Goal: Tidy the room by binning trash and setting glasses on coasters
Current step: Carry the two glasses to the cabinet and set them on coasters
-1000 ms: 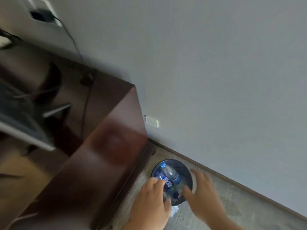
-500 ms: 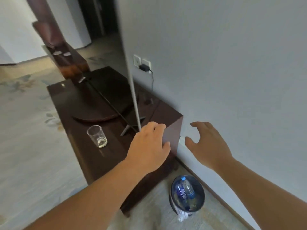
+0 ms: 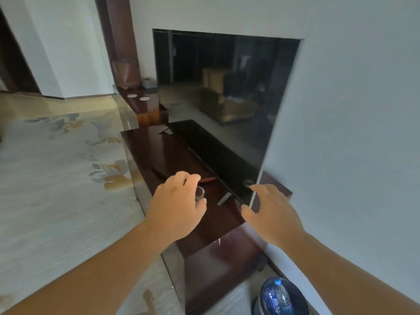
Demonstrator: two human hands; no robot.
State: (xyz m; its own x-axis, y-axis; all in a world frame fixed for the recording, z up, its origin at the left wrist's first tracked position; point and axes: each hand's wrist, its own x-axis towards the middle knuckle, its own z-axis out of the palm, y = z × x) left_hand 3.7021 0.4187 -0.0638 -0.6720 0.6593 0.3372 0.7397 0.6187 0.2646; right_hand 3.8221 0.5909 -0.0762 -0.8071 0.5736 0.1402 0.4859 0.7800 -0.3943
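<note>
A clear drinking glass [image 3: 200, 193] stands on the dark wooden TV cabinet [image 3: 156, 151]. My left hand [image 3: 176, 205] reaches over it, fingers and thumb curled round the glass, which is mostly hidden. My right hand [image 3: 270, 214] hovers with spread fingers near the lower right corner of the TV, holding nothing. Two round white coasters [image 3: 131, 95] [image 3: 143, 98] lie on a lower cabinet far behind. The dark bin [image 3: 300, 294] sits on the floor at the bottom right with a blue-labelled plastic bottle [image 3: 276, 296] inside.
A large flat TV [image 3: 227, 105] stands on the cabinet close to the grey wall [image 3: 352, 133], its foot near the glass. A pale patterned carpet [image 3: 56, 178] covers the floor on the left. A small tissue box [image 3: 148, 83] sits beyond the coasters.
My view has risen from the bin to the cabinet top. My left hand has moved from the cabinet's corner onto the glass and curled round it; my right hand has lifted beside the TV.
</note>
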